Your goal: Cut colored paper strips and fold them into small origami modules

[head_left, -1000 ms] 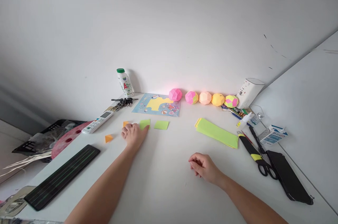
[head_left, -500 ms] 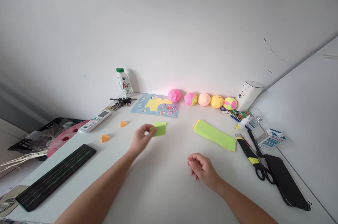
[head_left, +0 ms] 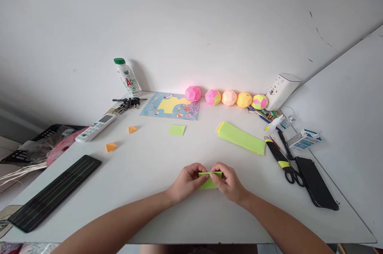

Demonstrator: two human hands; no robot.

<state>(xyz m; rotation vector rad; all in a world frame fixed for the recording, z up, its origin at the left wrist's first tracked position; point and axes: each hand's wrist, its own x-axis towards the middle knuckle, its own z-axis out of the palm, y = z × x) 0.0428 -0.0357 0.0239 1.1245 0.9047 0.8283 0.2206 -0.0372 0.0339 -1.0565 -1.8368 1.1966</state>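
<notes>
A small light-green paper sheet (head_left: 208, 184) is pinched between my two hands near the front of the table, its far edge folded up. My left hand (head_left: 188, 181) grips its left side with thumb and fingers. On the right side, my right hand (head_left: 228, 182) holds it the same way, thumbs almost meeting. Another green paper square (head_left: 176, 130) lies flat on the table farther back. To the right rests a fanned stack of green paper strips (head_left: 241, 139) with yellow showing at its edge. Two small folded orange paper pieces, one of them the nearer piece (head_left: 111, 147), sit to the left.
Several faceted paper balls (head_left: 229, 98) line the wall beside a blue card (head_left: 149, 106). A white bottle (head_left: 128, 78), keys (head_left: 128, 104), remote (head_left: 95, 127) and dark slatted strip (head_left: 55, 192) are left. Right are scissors (head_left: 295, 176), a cutter (head_left: 275, 152), phone (head_left: 317, 184) and glue bottle (head_left: 273, 125).
My left hand has let go of a green square at the back and come to the front. Both hands now hold another green sheet between them. The view has tilted down slightly.
</notes>
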